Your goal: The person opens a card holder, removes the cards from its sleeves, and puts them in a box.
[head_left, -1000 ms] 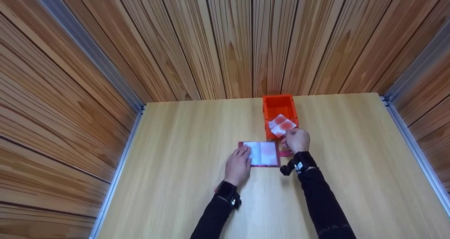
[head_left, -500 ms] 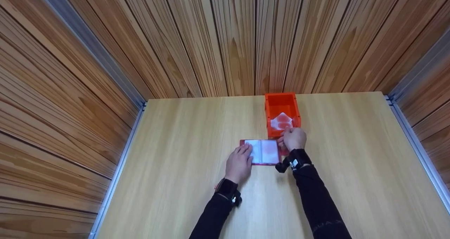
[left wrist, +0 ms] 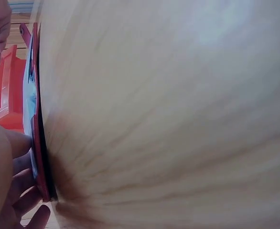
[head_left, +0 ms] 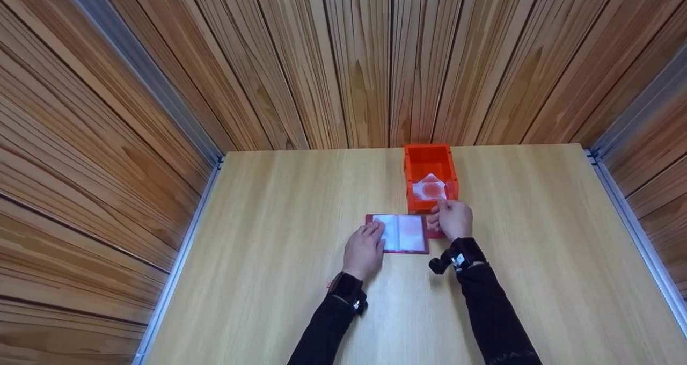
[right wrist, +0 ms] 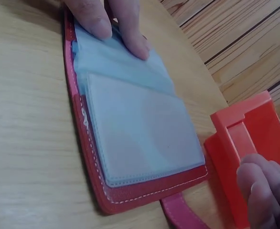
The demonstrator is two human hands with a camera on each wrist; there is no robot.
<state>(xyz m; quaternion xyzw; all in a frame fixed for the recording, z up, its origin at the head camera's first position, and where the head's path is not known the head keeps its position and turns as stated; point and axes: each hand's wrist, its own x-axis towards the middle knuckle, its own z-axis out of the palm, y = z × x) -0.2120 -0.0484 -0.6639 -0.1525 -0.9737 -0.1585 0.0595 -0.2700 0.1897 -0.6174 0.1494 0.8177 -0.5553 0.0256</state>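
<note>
A red card wallet [right wrist: 130,198] lies spread flat, showing clear plastic sleeves [right wrist: 145,124]; its strap [right wrist: 182,210] sticks out to the right. My left hand [head_left: 363,250] rests on its left side, fingers extended over the left sleeve. At the near right corner of the orange bin [head_left: 413,163], my right hand [head_left: 453,218] has curled fingers, with fingertips right at the rim. White cards [head_left: 423,191] with a pale red round print lie overlapped in the bin's near half, beside those fingertips. I cannot tell whether the right fingers pinch a card.
The bin stands on the wooden table [head_left: 279,236] just behind the wallet, near the back edge. Wood-plank walls [head_left: 354,75] rise behind and at both sides, with metal rails [head_left: 177,279] along the table's side edges.
A second ago my right hand held a card over the bin's near rim; now the cards show lower, inside the bin. That hand shifted left, then back right. The left hand stays on the wallet.
</note>
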